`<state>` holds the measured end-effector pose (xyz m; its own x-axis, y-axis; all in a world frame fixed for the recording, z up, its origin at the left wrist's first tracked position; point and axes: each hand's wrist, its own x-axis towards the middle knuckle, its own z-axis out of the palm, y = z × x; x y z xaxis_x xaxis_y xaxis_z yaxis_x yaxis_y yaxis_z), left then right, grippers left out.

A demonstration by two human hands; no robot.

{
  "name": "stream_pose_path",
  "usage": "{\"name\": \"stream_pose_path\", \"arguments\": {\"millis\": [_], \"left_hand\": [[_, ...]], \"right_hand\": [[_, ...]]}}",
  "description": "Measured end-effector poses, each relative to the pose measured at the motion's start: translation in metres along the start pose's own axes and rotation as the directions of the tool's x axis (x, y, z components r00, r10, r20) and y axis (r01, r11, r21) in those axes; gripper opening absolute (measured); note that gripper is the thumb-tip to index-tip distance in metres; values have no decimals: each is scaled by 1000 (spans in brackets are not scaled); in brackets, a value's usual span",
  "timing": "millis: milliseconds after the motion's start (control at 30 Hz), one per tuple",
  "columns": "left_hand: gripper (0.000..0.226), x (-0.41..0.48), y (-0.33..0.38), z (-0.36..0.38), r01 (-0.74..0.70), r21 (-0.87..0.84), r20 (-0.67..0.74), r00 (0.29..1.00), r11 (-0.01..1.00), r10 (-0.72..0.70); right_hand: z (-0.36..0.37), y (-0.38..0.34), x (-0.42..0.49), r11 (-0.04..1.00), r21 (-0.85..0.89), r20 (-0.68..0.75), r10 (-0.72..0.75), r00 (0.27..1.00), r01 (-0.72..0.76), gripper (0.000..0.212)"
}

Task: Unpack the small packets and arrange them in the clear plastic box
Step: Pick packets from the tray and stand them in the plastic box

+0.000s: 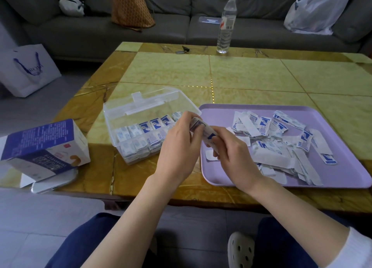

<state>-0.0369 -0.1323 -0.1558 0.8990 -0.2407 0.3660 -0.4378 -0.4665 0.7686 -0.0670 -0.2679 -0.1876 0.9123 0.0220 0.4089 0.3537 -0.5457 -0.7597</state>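
Grey sofa (161, 26) cushions fill the background, with an orange bag (130, 6) and a white plastic bag (316, 10) resting on the seat. A white paper bag (26, 68) stands on the floor at the left. In front of the sofa is a low surface (251, 72) of yellow and brown stone-patterned tiles. A water bottle (226, 24) stands upright at its far edge, with a set of keys (182, 50) lying to the left of it.

Near the front edge, the clear plastic box (120, 114) sits with its lid (153, 100) hinged open and tipped back. Small blue-and-white packets (145, 135) stand on edge inside it in two rows. Just to the right of the box lies a purple tray (342, 173) that holds a loose heap of packets (277, 145), some flat and some overlapping. A blue and white carton (42, 147) lies tilted at the left corner of the surface, well apart from the tray.

Both hands meet above the gap between box and tray. The left hand (179, 145) pinches the upper end of a bundle of packets (203, 128), its fingers (189, 116) curled over the top. The right hand (233, 153) grips the lower end, its fingers (216, 139) curled round the underside. The bundle is held in the air, slanting down to the right, over the left rim of the tray.

Below, dark blue trouser legs and a white perforated shoe (240, 249) show on the grey floor.
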Motion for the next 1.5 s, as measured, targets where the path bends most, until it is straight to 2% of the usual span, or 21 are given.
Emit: {"name": "stream_pose_path", "arguments": {"millis": [100,233,300,400,500,600,700,800,867,967,1067,1267,1400,1500], "left_hand": [[5,1,-4,-9,-3,20,-43,999,1000,4],[3,5,-14,-23,-7,75,-101,995,997,14],[2,7,-20,-30,-1,86,-114,993,996,10],[5,9,-24,-39,2,59,-123,992,998,5],[6,9,-25,-47,-4,31,-127,992,1000,8],[11,10,-25,-54,11,-20,-138,990,1000,-14],[23,11,-23,-57,54,-94,-174,982,994,-69],[23,10,-24,-59,88,-57,-212,972,995,-98],[20,9,-26,-61,94,65,-197,977,993,-80],[20,7,-32,-61,60,364,-78,996,930,-34],[16,7,-34,-59,54,500,34,996,864,-82],[8,8,-34,-61,62,492,44,994,869,-96],[7,9,-35,-61,71,474,44,994,877,-104],[8,10,-35,-61,75,464,38,994,883,-105]], "right_hand": [[5,-3,0,999,-8,3,-42,999,42,34],[6,-6,3,931,-213,54,-292,955,296,54],[6,-8,7,891,-265,86,-358,930,368,57],[2,-18,17,838,-309,81,-448,890,450,36],[-5,-28,32,711,-437,126,-558,820,551,14],[-9,-36,44,577,-514,219,-627,747,635,8],[-9,-41,52,577,-464,260,-637,726,672,9],[-12,-44,63,628,-444,228,-611,758,640,10],[-12,-45,76,671,-449,196,-570,798,590,10],[-9,-42,98,739,-454,187,-468,864,498,11],[-1,-38,117,762,-486,228,-362,904,428,9],[17,-37,146,713,-578,327,-242,913,396,10],[23,-32,154,598,-700,460,-41,887,391,16],[26,-32,159,533,-736,539,90,837,417,17]]}}
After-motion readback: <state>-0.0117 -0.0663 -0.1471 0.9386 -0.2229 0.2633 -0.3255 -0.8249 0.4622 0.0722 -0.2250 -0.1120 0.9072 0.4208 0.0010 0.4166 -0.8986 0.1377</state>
